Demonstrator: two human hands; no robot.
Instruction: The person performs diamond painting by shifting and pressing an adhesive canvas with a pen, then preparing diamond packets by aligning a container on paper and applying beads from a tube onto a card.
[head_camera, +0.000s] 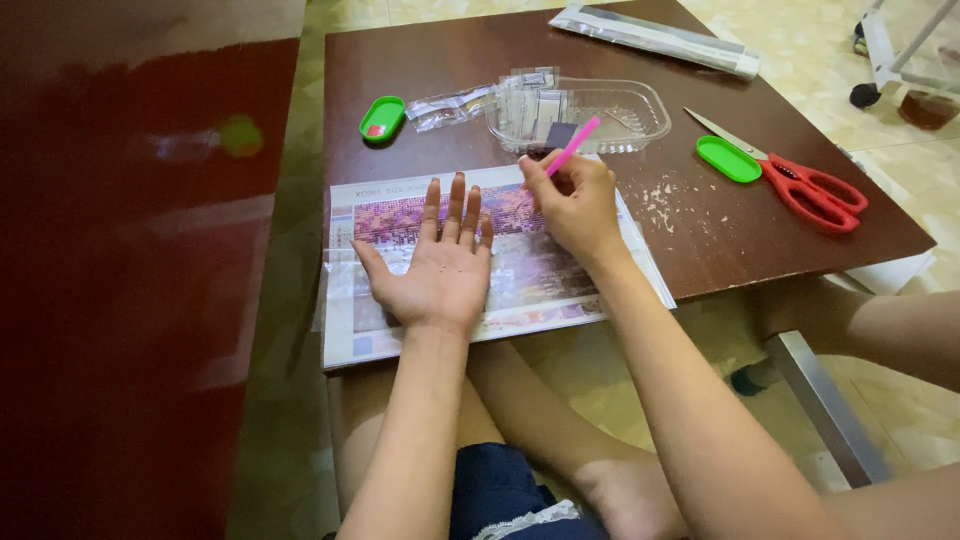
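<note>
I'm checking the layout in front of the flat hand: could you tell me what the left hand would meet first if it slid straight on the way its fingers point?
Probably the crumpled clear packets, just past the canvas under the left hand; depth is uncertain.

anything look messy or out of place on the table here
Small pale scraps lie scattered on the brown table, right of the canvas near the right hand holding the pink pen. The canvas overhangs the table's near edge.
</note>
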